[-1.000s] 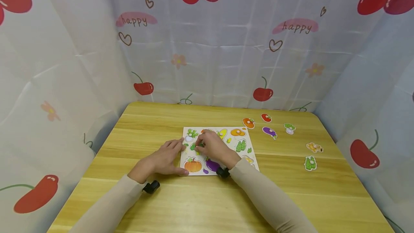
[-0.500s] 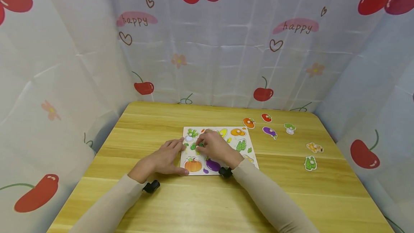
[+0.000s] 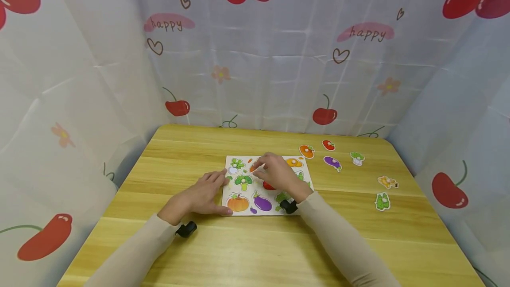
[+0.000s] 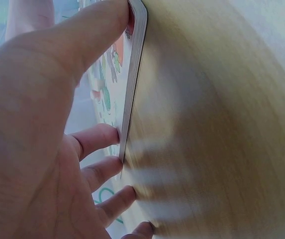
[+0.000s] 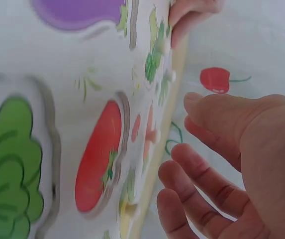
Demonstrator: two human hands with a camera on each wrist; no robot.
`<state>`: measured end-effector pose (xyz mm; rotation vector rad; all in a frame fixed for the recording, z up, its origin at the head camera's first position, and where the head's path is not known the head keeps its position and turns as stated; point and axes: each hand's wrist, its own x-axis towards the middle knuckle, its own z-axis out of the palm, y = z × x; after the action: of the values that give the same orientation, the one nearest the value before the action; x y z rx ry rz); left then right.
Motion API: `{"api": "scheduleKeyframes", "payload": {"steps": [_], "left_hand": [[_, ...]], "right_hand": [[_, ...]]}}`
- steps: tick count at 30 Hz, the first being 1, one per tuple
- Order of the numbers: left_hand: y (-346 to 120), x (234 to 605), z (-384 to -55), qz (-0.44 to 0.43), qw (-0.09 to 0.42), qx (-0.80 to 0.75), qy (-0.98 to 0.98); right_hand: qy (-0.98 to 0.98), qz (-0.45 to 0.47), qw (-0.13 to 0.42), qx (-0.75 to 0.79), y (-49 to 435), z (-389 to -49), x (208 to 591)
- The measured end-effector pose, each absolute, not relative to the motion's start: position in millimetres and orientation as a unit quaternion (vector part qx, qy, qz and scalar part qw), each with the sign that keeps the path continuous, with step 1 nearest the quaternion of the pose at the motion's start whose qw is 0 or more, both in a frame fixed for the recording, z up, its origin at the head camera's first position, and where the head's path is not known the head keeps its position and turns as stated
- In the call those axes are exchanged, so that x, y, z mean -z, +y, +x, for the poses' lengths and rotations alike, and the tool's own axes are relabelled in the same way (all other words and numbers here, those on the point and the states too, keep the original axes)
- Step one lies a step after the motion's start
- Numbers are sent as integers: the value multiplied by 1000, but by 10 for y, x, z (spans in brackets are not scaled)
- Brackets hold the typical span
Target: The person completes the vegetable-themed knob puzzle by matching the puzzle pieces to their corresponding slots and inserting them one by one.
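Observation:
A white vegetable puzzle board lies on the table in the head view. My left hand rests along its left side, the thumb on the near corner. In the left wrist view, my left thumb presses on the board and some fingertips touch its edge. My right hand hovers over the board's upper middle, by the carrot piece. Fingers and thumb stand apart in the right wrist view, holding nothing. The broccoli piece sits in its slot, knob up. Part of the board is hidden under my right hand.
To the right lie loose knobbed pieces: a pumpkin, a tomato, an eggplant, a bok choy, a yellowish-brown piece and a green piece. A cherry-print curtain hangs behind the wooden table.
My right hand has let go of the broccoli piece and moved right and slightly away from me, uncovering it. My left hand stays at the board's side.

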<state>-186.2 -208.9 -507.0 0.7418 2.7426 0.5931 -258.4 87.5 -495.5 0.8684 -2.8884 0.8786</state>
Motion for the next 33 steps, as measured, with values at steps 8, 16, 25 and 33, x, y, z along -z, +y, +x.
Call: {"api": "scheduleKeyframes", "payload": {"steps": [8, 16, 25, 33], "left_hand": [[-2091, 5077, -1863, 255, 117, -205, 938], [-2088, 5085, -1849, 253, 118, -209, 937], [-2095, 5069, -1849, 251, 120, -208, 938], [-2093, 5063, -1832, 251, 119, -212, 937]], "right_hand": [[-926, 252, 13, -281, 1103, -2637, 4917], [-932, 223, 32, -284, 1348, -2683, 4905], [-935, 191, 42, -297, 1657, -2826, 4965], [-937, 157, 38, -311, 1964, -2936, 4996]]}}
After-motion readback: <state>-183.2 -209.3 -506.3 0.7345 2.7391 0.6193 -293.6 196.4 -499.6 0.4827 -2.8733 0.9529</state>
